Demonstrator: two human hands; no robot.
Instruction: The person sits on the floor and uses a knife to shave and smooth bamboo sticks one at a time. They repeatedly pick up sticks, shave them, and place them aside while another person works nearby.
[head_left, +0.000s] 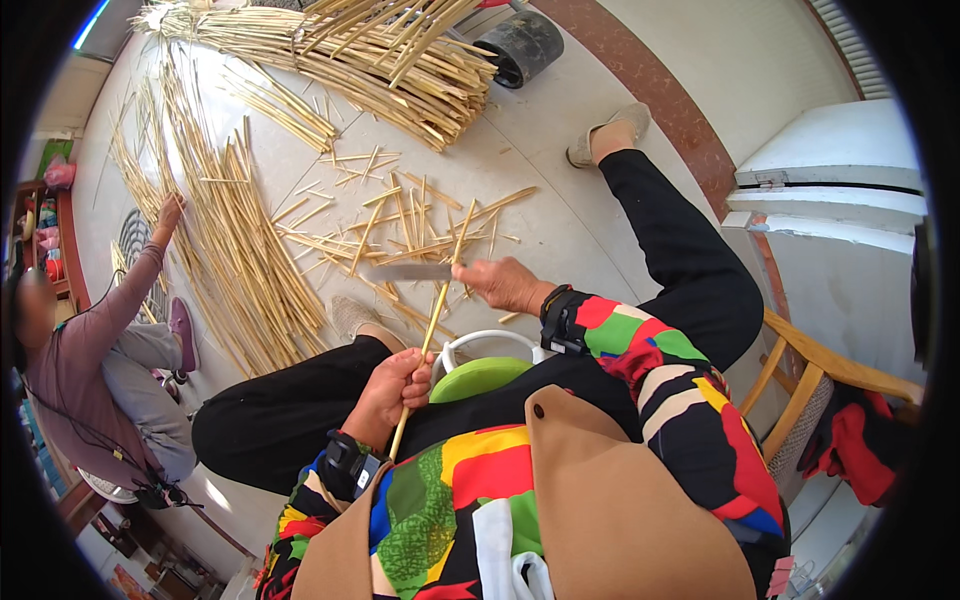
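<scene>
My left hand (405, 381) is closed around the lower part of a long dry reed stalk (433, 324), which slants up and away from my lap. Farther up the same stalk, my right hand (499, 283) holds a knife (412, 272) whose broad metal blade points left and lies across the stalk; the handle is mostly hidden in my fingers. Cut stalk pieces (409, 217) lie scattered on the tiled floor beyond the knife. A long spread of stalks (240, 247) lies on the floor to the left.
A thick bundle of stalks (390, 67) lies at the top, beside a black cylindrical container (519, 49). At the left a co-worker (97, 375) sits, one hand on stalks. A green-seated stool (480, 377) stands between my legs, a wooden chair (817, 360) at the right.
</scene>
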